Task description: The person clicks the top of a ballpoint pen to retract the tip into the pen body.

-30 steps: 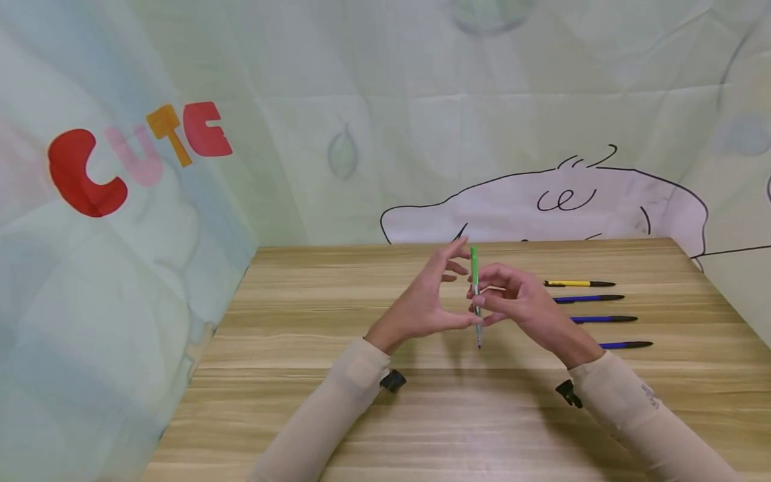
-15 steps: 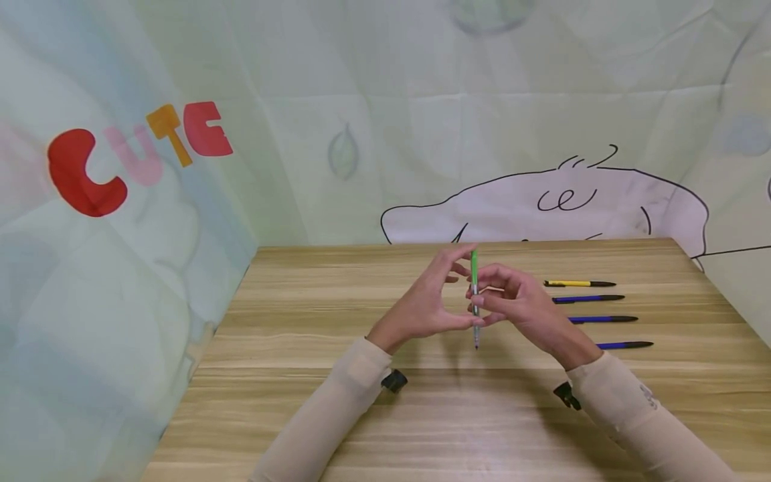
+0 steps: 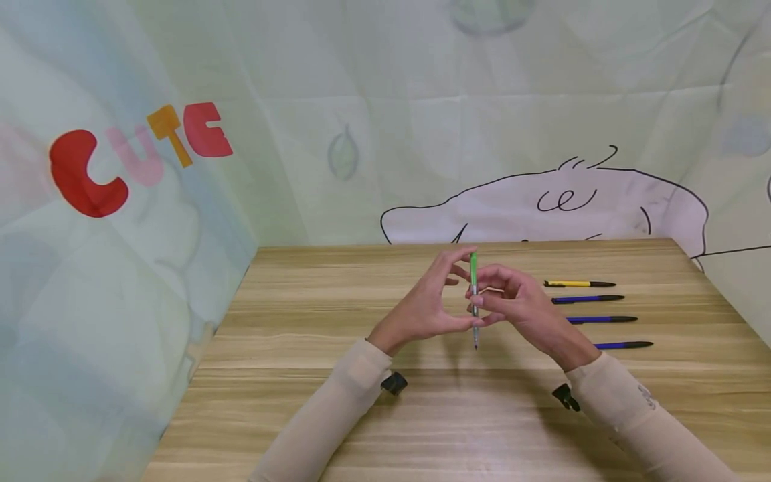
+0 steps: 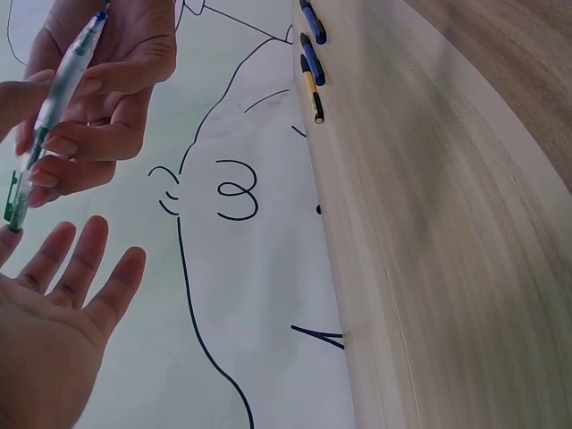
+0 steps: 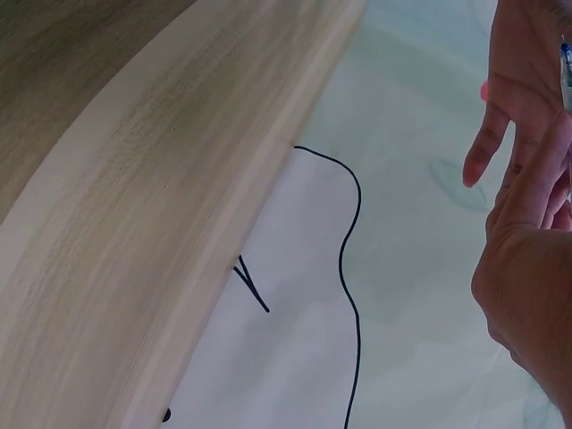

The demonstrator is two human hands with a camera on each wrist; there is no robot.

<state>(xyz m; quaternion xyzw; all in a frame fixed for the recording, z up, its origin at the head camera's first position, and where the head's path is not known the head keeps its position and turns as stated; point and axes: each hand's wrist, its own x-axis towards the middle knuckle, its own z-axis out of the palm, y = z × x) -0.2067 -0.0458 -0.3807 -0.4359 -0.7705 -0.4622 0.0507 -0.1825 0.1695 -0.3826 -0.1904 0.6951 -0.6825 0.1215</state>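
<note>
A pen with a green top and a clear barrel (image 3: 474,274) stands nearly upright above the table, its dark tip downward. My right hand (image 3: 527,311) pinches the barrel between thumb and fingertips. On the other side, my left hand (image 3: 427,301) has its index fingertip at the pen's top end and its thumb alongside the lower barrel. In the left wrist view the other left fingers (image 4: 89,268) spread away from the green clip end. Only a sliver of the pen (image 5: 567,76) shows at the right wrist view's edge.
Right of the hands, a yellow pen (image 3: 578,284) and blue pens (image 3: 590,298) lie in a row on the wooden table (image 3: 313,402), some partly behind my right hand. A printed cloth (image 3: 301,134) hangs along the table's back and left edges.
My left index finger has come down onto the pen's top end from just above it. The pen has shifted slightly left and down; my right hand still pinches it.
</note>
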